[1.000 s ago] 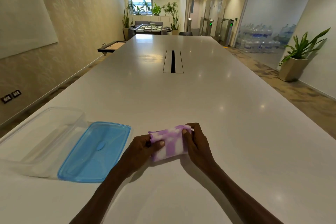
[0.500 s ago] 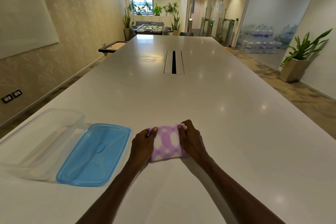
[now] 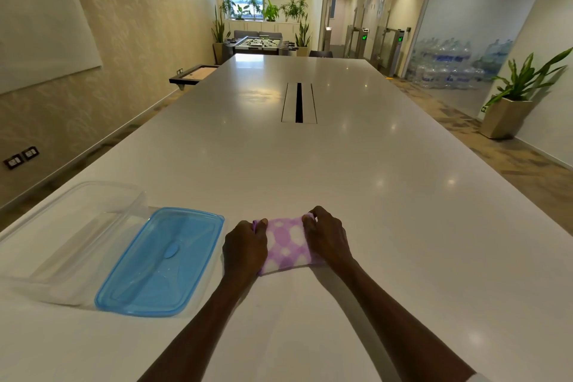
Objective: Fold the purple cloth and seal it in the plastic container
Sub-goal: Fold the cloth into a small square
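Note:
The purple and white checked cloth [image 3: 286, 245] lies folded into a small thick pad on the white table [image 3: 341, 180], near the front edge. My left hand [image 3: 246, 250] grips its left side with the thumb on top. My right hand [image 3: 327, 237] grips its right side, fingers curled over the far corner. To the left lies the blue lid [image 3: 161, 260], flat on the table. Further left stands the clear plastic container [image 3: 74, 236], open, with nothing visible inside.
A dark cable slot [image 3: 299, 102] runs along the table's middle. The table's left edge runs close to the container. A potted plant [image 3: 511, 102] stands on the floor at the right, stacked water bottles behind glass beyond it.
The cloth went from a raised, half-turned fold to a flat pad on the table. Both hands shifted to its sides and pressed down on it.

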`<move>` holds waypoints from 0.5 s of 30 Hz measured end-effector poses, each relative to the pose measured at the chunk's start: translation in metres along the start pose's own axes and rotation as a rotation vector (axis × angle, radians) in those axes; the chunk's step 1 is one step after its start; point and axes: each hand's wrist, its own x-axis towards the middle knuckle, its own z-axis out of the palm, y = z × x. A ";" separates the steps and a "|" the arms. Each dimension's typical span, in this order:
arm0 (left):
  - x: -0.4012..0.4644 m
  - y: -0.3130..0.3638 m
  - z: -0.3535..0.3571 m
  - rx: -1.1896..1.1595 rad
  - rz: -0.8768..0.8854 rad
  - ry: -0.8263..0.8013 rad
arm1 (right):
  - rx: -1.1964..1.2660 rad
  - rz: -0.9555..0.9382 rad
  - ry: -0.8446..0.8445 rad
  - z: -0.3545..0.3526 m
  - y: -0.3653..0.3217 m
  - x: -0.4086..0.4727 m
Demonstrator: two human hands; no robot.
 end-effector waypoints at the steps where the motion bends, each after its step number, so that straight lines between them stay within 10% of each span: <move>1: -0.001 0.000 -0.001 0.002 0.004 0.011 | -0.023 -0.005 0.011 0.000 0.000 0.000; 15: -0.013 0.010 -0.018 0.060 0.075 0.120 | -0.284 -0.148 0.201 -0.003 -0.008 -0.012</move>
